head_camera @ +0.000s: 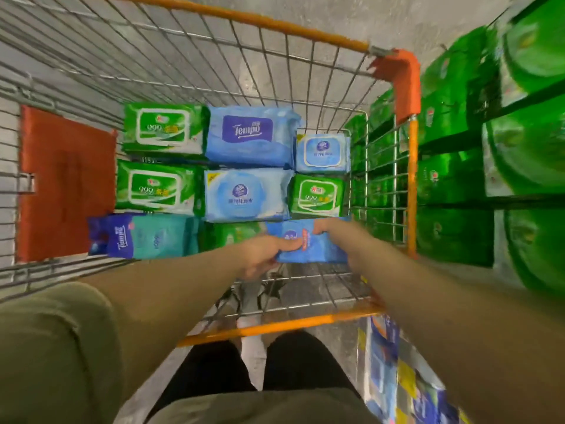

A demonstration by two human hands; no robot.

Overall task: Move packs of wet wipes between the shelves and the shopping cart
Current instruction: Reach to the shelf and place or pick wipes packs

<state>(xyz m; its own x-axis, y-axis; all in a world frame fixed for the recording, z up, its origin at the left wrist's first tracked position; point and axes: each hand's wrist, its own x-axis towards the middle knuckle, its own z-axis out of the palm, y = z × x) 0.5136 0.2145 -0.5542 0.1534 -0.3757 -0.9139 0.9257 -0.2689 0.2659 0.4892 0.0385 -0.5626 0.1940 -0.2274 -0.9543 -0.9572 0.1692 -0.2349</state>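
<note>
1. Looking straight down, the head view takes in a wire shopping cart [351,166] with orange rails, standing on a grey concrete floor [336,13].
2. Shelves [458,206] run along the right side just beside the cart, stacked with green packs [452,237]; they are blurred, so their labels cannot be read.
3. Low on the right, near the cart's near rail, sit blue and yellow packages [394,371], also blurred.
4. An orange-red flap [67,182] lies against the cart's left wire wall.
5. Packs of wet wipes lie flat in rows on the cart's floor: two green 999 packs [163,128] on the left, a blue Tempo pack [249,134] and a pale blue round-lidded pack [246,194] in the middle, a small blue pack [322,153] and a small green pack [318,194] on the right.
6. In the nearest row, a dark blue and teal Tempo pack [143,237] lies at the left, with another green pack [232,234] partly hidden beside it.
7. Both hands hold one blue wipes pack [312,249] at the right end of that near row, inside the cart.
8. Left hand [266,255] pinches the pack's left edge, thumb on top and fingers curled underneath.
9. Right hand [331,229] grips the pack's far right edge with its fingers curled over it; the fingertips are too blurred to tell more.
10. Olive sleeves [55,347] cover the upper arms.
</note>
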